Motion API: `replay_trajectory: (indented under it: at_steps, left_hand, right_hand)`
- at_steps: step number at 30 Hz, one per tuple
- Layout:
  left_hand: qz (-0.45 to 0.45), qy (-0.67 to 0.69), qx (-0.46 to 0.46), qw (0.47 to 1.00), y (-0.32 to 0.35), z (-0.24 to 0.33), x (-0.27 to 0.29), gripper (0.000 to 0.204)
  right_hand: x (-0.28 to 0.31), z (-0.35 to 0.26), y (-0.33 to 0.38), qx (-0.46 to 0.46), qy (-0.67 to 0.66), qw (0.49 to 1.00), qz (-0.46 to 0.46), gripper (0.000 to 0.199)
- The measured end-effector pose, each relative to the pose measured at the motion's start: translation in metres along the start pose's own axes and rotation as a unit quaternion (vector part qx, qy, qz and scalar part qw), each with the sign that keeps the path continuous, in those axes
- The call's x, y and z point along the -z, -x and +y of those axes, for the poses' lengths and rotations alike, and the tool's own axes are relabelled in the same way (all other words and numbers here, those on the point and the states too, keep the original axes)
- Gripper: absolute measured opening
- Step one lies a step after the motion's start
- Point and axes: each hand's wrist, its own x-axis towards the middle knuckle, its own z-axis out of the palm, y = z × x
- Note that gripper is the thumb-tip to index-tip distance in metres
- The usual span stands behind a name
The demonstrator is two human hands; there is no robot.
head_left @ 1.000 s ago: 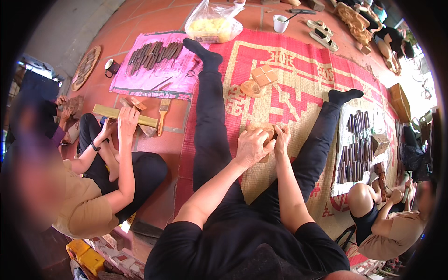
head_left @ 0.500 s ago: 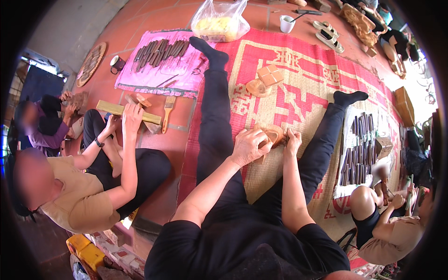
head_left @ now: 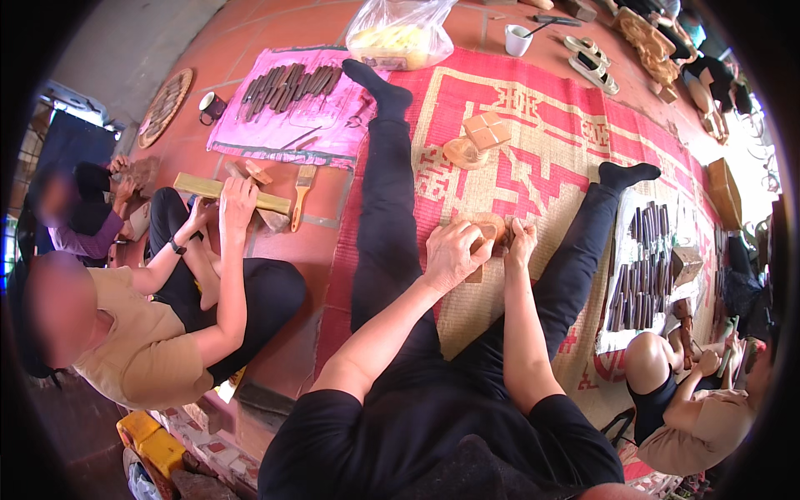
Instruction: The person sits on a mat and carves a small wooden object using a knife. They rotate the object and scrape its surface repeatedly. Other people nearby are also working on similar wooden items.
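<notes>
Between my outstretched legs, a carved piece of reddish-brown wood [head_left: 485,220] is held low over the woven mat. My left hand [head_left: 453,257] is closed on its near left side, with the thumb and fingers bent over the edge. At the right edge of the wood is my right hand [head_left: 521,243], its fingers pinched together. Whatever the right fingers grip is too small or hidden to name. Beyond the hands, a square wooden block [head_left: 487,131] with lines marked across it lies against a round piece of wood [head_left: 463,153].
A red and straw-coloured mat [head_left: 550,154] spreads under my legs. Several chisels [head_left: 287,87] lie on a pink cloth at left, more tools [head_left: 642,267] at right. A brush [head_left: 302,196] rests near a co-worker holding a wooden bar [head_left: 233,193]. Beyond are a bag [head_left: 400,42] and cup [head_left: 517,40].
The carved wood has turned in my hands, so its hollow shows less. My left hand has shifted slightly up and right, and my right hand's grip has moved a little nearer the wood.
</notes>
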Motion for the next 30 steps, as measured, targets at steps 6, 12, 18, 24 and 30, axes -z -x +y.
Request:
replay_trajectory:
  at_steps: [6,12,18,24,30]
  left_hand:
    - [0.055,0.024,0.047,0.997,-0.004,0.002,-0.006,0.027]
    - [0.059,0.011,0.081,0.995,-0.012,0.008,-0.008,0.028]
    - [0.073,0.008,0.065,0.995,-0.006,0.002,-0.009,0.026]
    - [0.068,0.016,0.088,0.994,-0.011,0.006,-0.013,0.025]
    - [0.06,0.019,0.101,0.993,-0.01,0.005,-0.005,0.024]
  right_hand:
    - [-0.022,0.01,0.032,0.002,0.043,0.997,-0.063,0.018]
    - [-0.038,0.012,0.015,0.05,0.035,0.998,-0.004,0.019]
    - [-0.022,0.01,0.025,-0.021,-0.032,0.999,0.007,0.018]
    - [-0.022,0.015,0.029,0.033,0.062,0.997,-0.039,0.016]
    - [-0.015,0.023,0.0,-0.02,0.026,0.999,0.043,0.023]
